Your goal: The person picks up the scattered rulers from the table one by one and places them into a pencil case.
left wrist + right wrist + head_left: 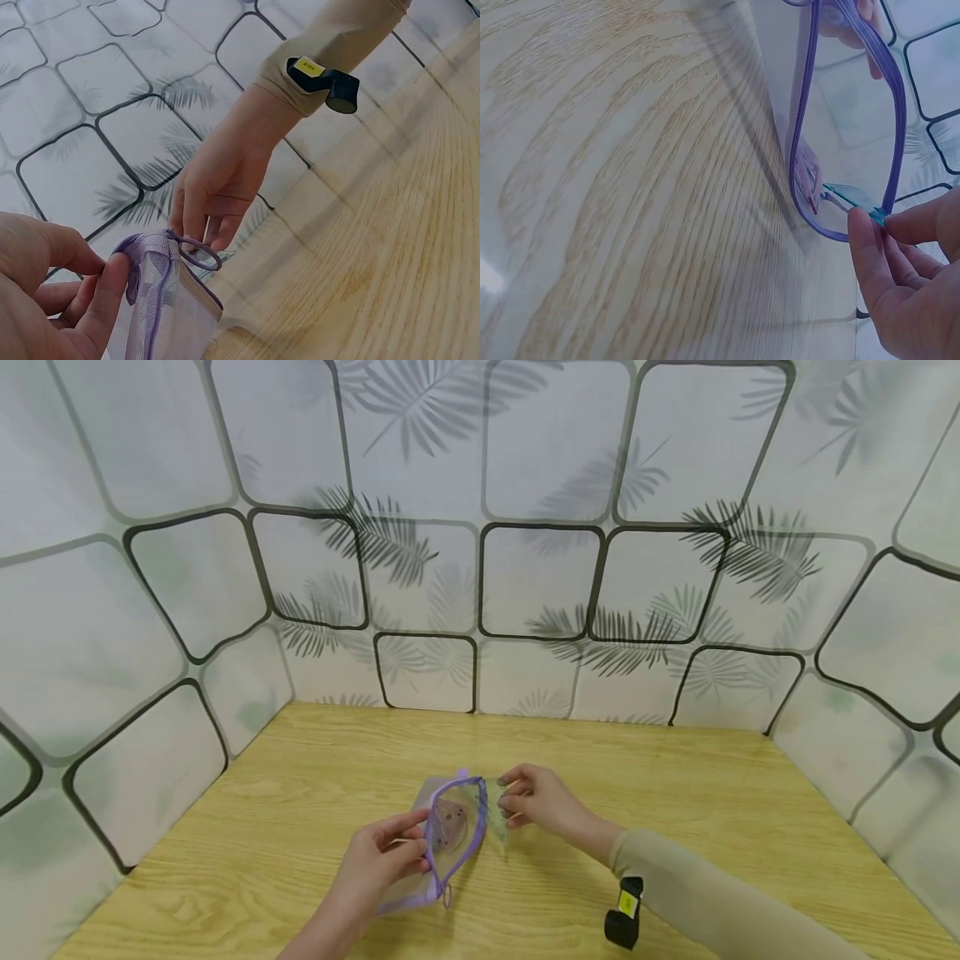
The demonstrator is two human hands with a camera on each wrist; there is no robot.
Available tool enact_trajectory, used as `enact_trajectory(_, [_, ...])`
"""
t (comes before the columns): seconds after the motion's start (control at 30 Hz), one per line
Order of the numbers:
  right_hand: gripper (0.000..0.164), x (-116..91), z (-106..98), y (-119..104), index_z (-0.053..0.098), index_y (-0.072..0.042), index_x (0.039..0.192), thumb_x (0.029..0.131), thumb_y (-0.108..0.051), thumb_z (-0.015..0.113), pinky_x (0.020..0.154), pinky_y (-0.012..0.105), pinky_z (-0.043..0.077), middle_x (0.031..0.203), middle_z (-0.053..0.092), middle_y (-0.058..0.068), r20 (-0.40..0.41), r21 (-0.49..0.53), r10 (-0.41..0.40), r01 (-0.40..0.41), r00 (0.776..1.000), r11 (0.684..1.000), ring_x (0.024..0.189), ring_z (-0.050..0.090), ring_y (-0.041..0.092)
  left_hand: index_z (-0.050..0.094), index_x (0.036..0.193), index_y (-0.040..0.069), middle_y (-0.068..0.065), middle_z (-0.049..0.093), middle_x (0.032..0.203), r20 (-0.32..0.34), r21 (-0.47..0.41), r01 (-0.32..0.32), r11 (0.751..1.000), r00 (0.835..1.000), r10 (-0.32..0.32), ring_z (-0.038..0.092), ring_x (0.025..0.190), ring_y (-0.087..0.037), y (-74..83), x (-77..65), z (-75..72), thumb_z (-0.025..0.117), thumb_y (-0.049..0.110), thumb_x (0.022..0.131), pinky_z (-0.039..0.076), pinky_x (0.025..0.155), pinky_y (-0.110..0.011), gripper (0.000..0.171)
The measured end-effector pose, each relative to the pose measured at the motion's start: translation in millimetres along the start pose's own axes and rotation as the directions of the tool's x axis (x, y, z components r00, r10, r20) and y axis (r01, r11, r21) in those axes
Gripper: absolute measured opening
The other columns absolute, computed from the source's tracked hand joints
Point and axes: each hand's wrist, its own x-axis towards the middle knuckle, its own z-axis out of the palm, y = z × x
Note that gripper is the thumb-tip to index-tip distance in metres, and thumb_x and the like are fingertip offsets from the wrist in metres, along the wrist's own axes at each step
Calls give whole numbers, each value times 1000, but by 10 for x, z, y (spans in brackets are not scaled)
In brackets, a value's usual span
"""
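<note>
A see-through zip pouch with purple edging stands with its mouth spread wide on the table. At its left rim my left hand pinches the purple zip edge between thumb and fingers; in the left wrist view that hand is close up. A pinkish flat piece with small holes lies inside the pouch. On the other side my right hand pinches a clear greenish set square, its pointed end down. The right wrist view shows its teal edge reaching into the pouch mouth.
The wood-grain table spreads around the pouch. Patterned cloth walls enclose it at the back and both sides. A ring pull hangs from the pouch's near end. A black wrist camera sits on the right sleeve.
</note>
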Motion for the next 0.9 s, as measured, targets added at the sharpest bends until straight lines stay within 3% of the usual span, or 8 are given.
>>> enact_trajectory(0.9, [34, 120, 213, -44, 49, 16, 124, 92, 6, 58, 70, 35, 63, 99, 66, 25, 30, 92, 26, -28, 999, 995, 71, 67, 14, 51, 138, -7, -5, 55, 102, 45, 15, -9, 1000, 999, 9, 63, 88, -14, 16, -19, -23, 61, 3, 92, 60, 78, -23, 48])
